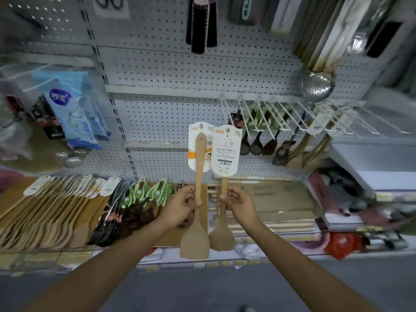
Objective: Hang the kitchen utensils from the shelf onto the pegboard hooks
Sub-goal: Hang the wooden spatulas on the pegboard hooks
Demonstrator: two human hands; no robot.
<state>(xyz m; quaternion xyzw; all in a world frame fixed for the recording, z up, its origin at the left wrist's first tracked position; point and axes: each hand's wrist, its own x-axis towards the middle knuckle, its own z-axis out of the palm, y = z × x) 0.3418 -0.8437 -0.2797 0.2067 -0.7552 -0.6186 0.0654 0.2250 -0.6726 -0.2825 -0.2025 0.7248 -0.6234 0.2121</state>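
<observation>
I hold two wooden spatulas upright, side by side, in front of the white pegboard (171, 122). My left hand (180, 207) grips the handle of the left spatula (195, 239), whose card tag faces me. My right hand (239, 204) grips the handle of the right spatula (221, 237), whose tag shows its barcode back. Both blades point down over the shelf's front edge. A row of white hooks (281, 113) juts from the pegboard up and to the right, several bearing dark spoons (256, 145) and wooden utensils.
On the shelf (202, 258) lie a fanned stack of wooden spatulas (45, 212) at left, dark and green-carded utensils (139, 199) beside them, and flat cardboard boxes (274, 203) at right. Blue packets (72, 109) hang at left; a steel ladle (317, 86) and brushes hang above.
</observation>
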